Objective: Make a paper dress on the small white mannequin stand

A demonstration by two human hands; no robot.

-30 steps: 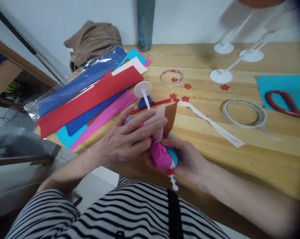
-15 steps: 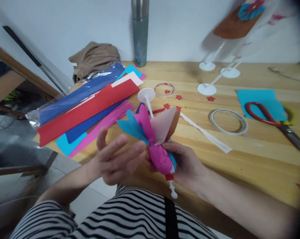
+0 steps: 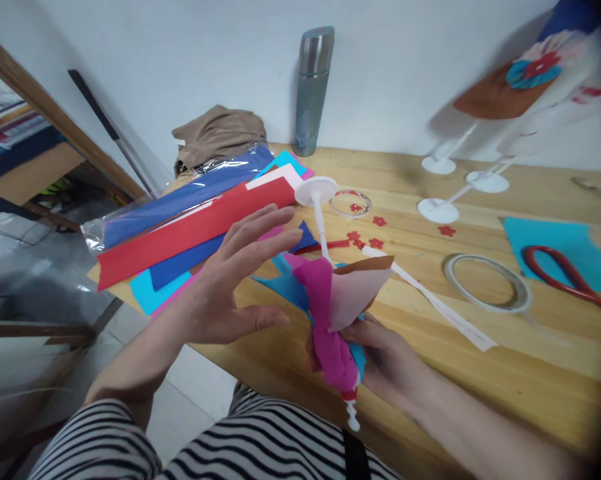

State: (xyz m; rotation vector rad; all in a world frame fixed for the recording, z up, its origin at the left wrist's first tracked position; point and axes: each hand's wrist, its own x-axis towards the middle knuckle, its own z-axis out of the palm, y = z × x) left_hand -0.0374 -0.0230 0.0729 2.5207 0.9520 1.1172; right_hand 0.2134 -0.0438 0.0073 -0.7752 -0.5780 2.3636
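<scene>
A bundle of gathered coloured paper (image 3: 333,357), magenta, blue, pale pink and brown, is wrapped about a white plastic stand. The stand's round base (image 3: 316,191) points up and away from me, and its knobbed end (image 3: 353,417) juts out toward my body. My right hand (image 3: 385,360) is closed around the bundle from the right; some of its fingers are hidden behind the paper. To the left of the flared paper, my left hand (image 3: 240,280) is open with fingers stretched out and nothing in it.
Paper strips, among them a red strip (image 3: 200,230), lie at left beside a brown cloth (image 3: 220,137). A flask (image 3: 313,93) stands by the wall. To the right are a tape roll (image 3: 448,273), red-handled scissors (image 3: 555,277), blue paper (image 3: 555,243) and white stands (image 3: 438,211).
My left hand has come away from the bundle, moving up and opening wider. My right hand still holds the bundle. The camera view has shifted, so things sit lower and further right.
</scene>
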